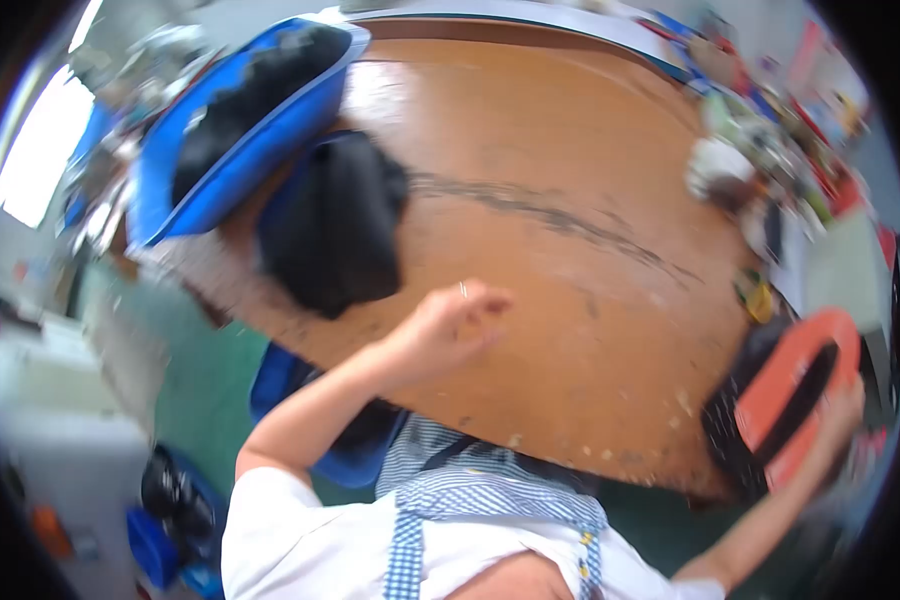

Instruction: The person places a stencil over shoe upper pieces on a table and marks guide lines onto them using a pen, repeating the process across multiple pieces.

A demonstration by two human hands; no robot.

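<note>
My left hand (458,322) hovers over the wooden table near its front edge, a ring on one finger. Its fingers are loosely bent and a little apart, and nothing shows in them. At the far right, my right hand (842,408) is closed on the edge of an orange-red, sole-shaped piece (795,375) with a long black strip down its middle. Motion blur and the piece partly hide those fingers. Black material (735,400) lies beside and under the orange piece at the table's right corner.
A blue tub (220,195) of black pieces stands at the table's back left. Against it rests a black bundle (335,225). Cluttered items (725,170) line the right edge of the brown table (550,330). Another blue bin (355,455) sits below the front edge.
</note>
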